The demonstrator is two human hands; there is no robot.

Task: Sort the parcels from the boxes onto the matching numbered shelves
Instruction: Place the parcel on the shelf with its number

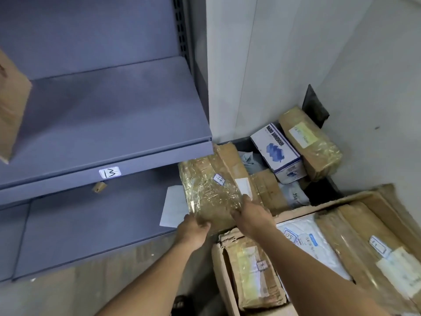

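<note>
A brown parcel (210, 192) wrapped in shiny tape, with a small label reading 20, is held up between the shelf unit and the boxes. My left hand (193, 226) grips its near left corner and my right hand (248, 213) grips its near right edge. The grey shelf (109, 124) tagged 13 (109, 172) is just left of the parcel, with a lower shelf (91, 224) beneath. A cardboard box (293, 210) at lower right holds several labelled parcels, among them a white mailer (309, 240).
A dark bin (319, 190) in the corner holds a white and blue Hand Shredder box (278, 151) and a taped brown parcel (309, 142). A brown parcel (11, 106) stands on shelf 13 at far left. A white sheet (173, 206) lies on the lower shelf.
</note>
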